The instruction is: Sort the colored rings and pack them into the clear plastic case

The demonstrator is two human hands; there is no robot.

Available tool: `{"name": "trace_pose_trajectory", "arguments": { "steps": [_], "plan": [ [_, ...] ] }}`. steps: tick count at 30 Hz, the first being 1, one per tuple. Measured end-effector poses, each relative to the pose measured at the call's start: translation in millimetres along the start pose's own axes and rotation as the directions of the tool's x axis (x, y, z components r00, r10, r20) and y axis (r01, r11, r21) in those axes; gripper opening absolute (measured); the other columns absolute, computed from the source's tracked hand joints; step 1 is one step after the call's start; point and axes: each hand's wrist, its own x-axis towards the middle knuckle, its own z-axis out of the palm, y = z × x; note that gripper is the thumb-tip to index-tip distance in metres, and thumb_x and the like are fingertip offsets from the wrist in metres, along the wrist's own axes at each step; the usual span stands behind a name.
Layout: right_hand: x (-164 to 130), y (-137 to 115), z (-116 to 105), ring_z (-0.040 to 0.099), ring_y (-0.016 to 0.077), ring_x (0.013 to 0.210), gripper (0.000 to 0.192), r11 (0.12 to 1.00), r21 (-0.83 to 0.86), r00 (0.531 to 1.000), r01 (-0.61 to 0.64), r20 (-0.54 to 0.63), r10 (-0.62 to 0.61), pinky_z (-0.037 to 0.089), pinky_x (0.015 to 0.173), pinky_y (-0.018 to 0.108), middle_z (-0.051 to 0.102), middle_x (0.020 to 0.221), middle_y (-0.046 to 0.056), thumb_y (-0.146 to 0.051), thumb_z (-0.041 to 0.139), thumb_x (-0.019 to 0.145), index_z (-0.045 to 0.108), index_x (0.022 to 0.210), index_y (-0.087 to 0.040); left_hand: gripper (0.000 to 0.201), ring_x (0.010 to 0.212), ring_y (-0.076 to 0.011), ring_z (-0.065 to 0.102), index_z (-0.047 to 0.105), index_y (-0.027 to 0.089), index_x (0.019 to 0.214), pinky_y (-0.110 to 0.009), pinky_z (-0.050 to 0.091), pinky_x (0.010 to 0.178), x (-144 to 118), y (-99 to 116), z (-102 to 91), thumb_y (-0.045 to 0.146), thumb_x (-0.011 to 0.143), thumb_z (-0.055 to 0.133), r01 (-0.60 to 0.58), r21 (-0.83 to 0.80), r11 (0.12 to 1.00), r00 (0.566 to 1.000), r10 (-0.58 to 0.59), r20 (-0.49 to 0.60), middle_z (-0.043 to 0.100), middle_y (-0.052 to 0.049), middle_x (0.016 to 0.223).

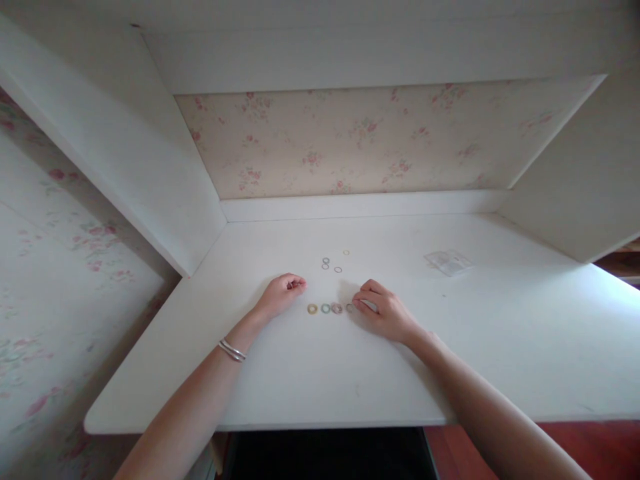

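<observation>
A: Row of small rings (330,308) on the white desk (500,333), laid flat, running left to right between the two hands. Yellowish one at the left end, then a greenish, then a pinkish; a fourth sits partly under the right fingers.

B: Right hand (385,312)?

A: Palm down at the right end of the row, fingers curled, fingertips (361,300) touching or just over that last ring. Cannot tell whether it pinches it.

B: Left hand (283,293)?

A: Resting on the desk just left and slightly behind the row, clear of the yellowish ring. Loosely fisted, something small and dark pinched at the fingertips; too small to name. Silver bangles (232,351) at that wrist.

B: Anything further out?

A: Loose rings (331,263) behind the row, nearer the back wall: two close together, one to their right, one pale yellow farther back. All apart from both hands. A small clear plastic bag (449,261) lies flat well off to the right. Floral wallpaper (360,140) behind the desk.
</observation>
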Motion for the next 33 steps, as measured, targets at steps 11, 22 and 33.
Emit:
{"name": "trace_pose_trajectory", "arguments": {
  "steps": [11,22,33],
  "plan": [
    [2.9,27.5,-6.1,0.051,0.0107,0.065,0.022,0.974,0.1,0.965,-0.202,-0.147,0.215,0.041,0.063,0.025,0.056,0.084,0.003,-0.031,0.048,0.088,0.067,0.084,-0.02,0.023,0.086,-0.0156,0.059,0.066,0.02,0.094,-0.026,0.045,0.081,77.1,30.6,24.8,0.03,0.085,0.047,-0.276,0.476,0.835,0.96,0.268,0.086,0.06,-0.005,0.101],
    [2.6,30.5,-3.0,0.051,0.0097,0.064,0.021,0.97,0.117,0.966,-0.214,-0.12,0.227,0.04,0.063,0.023,0.056,0.084,0.003,-0.03,0.049,0.088,0.067,0.082,-0.02,0.024,0.089,-0.0162,0.059,0.066,0.023,0.096,-0.027,0.044,0.079,90.4,27.9,32.4,0.032,0.088,0.046,-0.28,0.614,0.738,0.959,0.247,0.142,0.056,-0.004,0.103],
    [3.0,30.4,-2.7,0.05,0.0092,0.062,0.022,0.963,0.14,0.956,-0.232,-0.147,0.252,0.04,0.063,0.023,0.056,0.082,0.002,-0.032,0.051,0.087,0.067,0.08,-0.02,0.023,0.08,-0.0148,0.058,0.068,0.019,0.09,-0.026,0.045,0.077,64.9,37.8,29.8,0.031,0.086,0.049,-0.307,0.471,0.827,0.939,0.345,0.008,0.058,-0.004,0.088]
  ]
}}
